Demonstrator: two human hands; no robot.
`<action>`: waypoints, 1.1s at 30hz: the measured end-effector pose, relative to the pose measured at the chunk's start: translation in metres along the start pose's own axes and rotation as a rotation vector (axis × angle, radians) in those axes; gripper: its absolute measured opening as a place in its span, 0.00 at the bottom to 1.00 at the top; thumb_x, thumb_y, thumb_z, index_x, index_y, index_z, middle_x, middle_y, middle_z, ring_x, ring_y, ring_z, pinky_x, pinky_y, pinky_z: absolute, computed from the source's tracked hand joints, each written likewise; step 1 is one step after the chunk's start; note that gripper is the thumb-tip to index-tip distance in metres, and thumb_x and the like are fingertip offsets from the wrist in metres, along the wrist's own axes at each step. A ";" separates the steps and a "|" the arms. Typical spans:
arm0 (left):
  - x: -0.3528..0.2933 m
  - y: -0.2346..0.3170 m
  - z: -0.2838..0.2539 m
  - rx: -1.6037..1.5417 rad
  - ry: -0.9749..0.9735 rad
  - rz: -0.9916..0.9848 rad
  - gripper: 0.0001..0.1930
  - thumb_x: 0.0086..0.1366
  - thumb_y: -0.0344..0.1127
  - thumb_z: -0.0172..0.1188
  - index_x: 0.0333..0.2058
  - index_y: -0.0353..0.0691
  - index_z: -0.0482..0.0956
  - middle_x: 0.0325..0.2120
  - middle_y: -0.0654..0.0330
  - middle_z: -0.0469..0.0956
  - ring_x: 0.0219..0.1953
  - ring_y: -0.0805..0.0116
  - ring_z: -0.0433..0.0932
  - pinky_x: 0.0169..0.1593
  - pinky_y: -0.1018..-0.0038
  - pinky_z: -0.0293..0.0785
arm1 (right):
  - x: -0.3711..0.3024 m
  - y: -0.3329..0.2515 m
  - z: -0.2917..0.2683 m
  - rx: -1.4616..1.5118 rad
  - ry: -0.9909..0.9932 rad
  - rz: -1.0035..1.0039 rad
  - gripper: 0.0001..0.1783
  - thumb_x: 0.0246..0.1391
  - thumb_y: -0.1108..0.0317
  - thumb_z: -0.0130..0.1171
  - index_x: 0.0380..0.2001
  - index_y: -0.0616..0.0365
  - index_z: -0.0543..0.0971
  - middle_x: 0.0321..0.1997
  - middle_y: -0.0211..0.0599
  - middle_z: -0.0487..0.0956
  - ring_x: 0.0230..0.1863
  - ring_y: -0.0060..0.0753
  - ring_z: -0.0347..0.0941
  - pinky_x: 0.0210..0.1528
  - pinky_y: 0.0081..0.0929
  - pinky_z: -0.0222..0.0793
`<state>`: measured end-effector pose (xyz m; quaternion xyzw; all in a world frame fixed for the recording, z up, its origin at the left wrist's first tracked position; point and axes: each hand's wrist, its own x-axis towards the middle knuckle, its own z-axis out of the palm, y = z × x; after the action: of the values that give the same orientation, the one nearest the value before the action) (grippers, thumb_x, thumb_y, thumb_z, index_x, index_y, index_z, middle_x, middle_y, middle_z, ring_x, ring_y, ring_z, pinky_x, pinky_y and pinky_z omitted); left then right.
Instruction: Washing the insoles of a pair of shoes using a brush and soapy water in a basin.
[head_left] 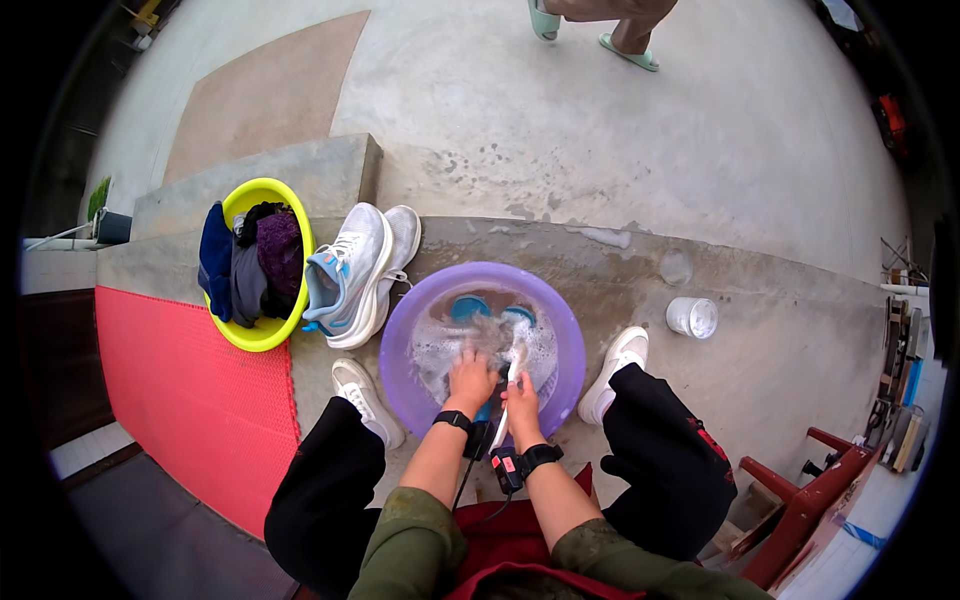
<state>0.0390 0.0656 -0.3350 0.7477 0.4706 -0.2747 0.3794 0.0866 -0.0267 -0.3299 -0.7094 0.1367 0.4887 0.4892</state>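
Between my feet stands a purple basin (397, 318) of foamy water. My right hand (521, 405) is closed around a long white brush (514, 376), its handle slanting toward me and its head down in the suds. My left hand (472, 382) reaches into the basin beside it; foam and motion blur hide its fingertips and whatever they touch. Blue pieces (468, 307) of something show through the water toward the far side, with kind unclear. Each wrist wears a black band, and small dark devices with a cable hang near the basin's near rim.
Left of the basin are a pair of pale grey sneakers (352, 273) and a yellow-green tub (309, 243) of dark clothes. A red mat (190, 390) lies farther left. A white jar (691, 317) stands right. Another person in green slippers (630, 53) is at the far side.
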 end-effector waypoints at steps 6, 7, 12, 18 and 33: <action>-0.021 -0.024 0.012 -0.292 0.389 -0.225 0.29 0.44 0.36 0.56 0.46 0.34 0.58 0.42 0.47 0.63 0.45 0.52 0.61 0.47 0.66 0.58 | -0.001 -0.001 0.004 0.026 -0.042 0.004 0.24 0.48 0.70 0.43 0.51 0.55 0.55 0.18 0.31 0.66 0.15 0.18 0.59 0.17 0.16 0.57; -0.027 -0.021 0.013 -0.314 0.376 -0.217 0.28 0.44 0.36 0.56 0.45 0.34 0.59 0.42 0.48 0.63 0.45 0.52 0.61 0.48 0.67 0.58 | -0.001 0.002 0.002 0.033 -0.035 0.020 0.24 0.48 0.70 0.43 0.51 0.55 0.55 0.18 0.31 0.66 0.15 0.18 0.59 0.17 0.16 0.57; -0.049 -0.022 0.036 -0.342 0.549 -0.112 0.24 0.43 0.33 0.57 0.41 0.35 0.64 0.40 0.50 0.64 0.43 0.54 0.63 0.46 0.68 0.59 | -0.006 -0.003 0.007 0.106 -0.037 0.067 0.24 0.49 0.69 0.42 0.52 0.55 0.54 0.17 0.31 0.66 0.14 0.19 0.58 0.16 0.16 0.57; -0.051 -0.010 0.040 -0.315 0.536 -0.133 0.16 0.42 0.34 0.58 0.32 0.37 0.71 0.40 0.53 0.63 0.40 0.53 0.63 0.45 0.66 0.59 | 0.001 -0.007 0.006 0.123 -0.064 0.067 0.25 0.49 0.68 0.41 0.52 0.54 0.54 0.17 0.30 0.65 0.14 0.18 0.58 0.15 0.16 0.56; -0.056 -0.024 0.013 -1.884 0.033 -0.112 0.14 0.57 0.42 0.40 0.35 0.38 0.66 0.34 0.58 0.68 0.35 0.65 0.70 0.34 0.67 0.68 | -0.036 -0.046 0.002 -0.368 -0.285 -0.193 0.22 0.48 0.66 0.43 0.49 0.57 0.60 0.17 0.28 0.66 0.15 0.16 0.58 0.16 0.14 0.54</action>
<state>-0.0064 0.0336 -0.3065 0.1134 0.5394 0.2116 0.8071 0.0990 -0.0131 -0.2739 -0.7201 -0.0931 0.5514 0.4107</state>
